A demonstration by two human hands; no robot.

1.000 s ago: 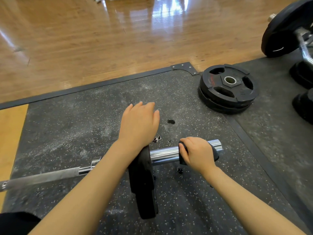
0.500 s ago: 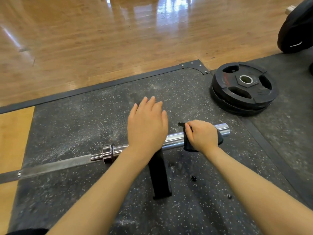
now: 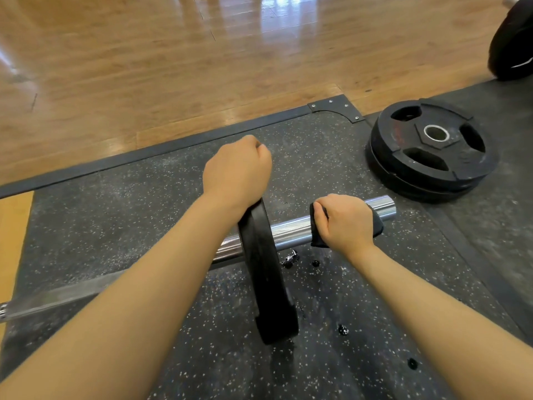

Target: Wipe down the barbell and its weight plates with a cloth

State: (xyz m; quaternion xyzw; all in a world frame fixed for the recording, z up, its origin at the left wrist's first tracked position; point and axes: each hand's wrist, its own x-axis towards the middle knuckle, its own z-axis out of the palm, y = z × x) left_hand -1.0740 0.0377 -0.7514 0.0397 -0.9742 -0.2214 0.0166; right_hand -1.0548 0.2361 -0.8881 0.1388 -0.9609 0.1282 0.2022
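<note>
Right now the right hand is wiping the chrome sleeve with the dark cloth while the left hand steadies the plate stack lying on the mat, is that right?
Not quite: the head view shows the left hand gripping the upright plate mounted on the barbell, not the stack on the mat. The right hand does hold the dark cloth around the chrome sleeve.

a gym: speckled rubber mat, stacked weight plates, barbell, polished wooden floor.

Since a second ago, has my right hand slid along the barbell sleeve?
No. The right hand still grips the cloth just short of the sleeve end.
</note>
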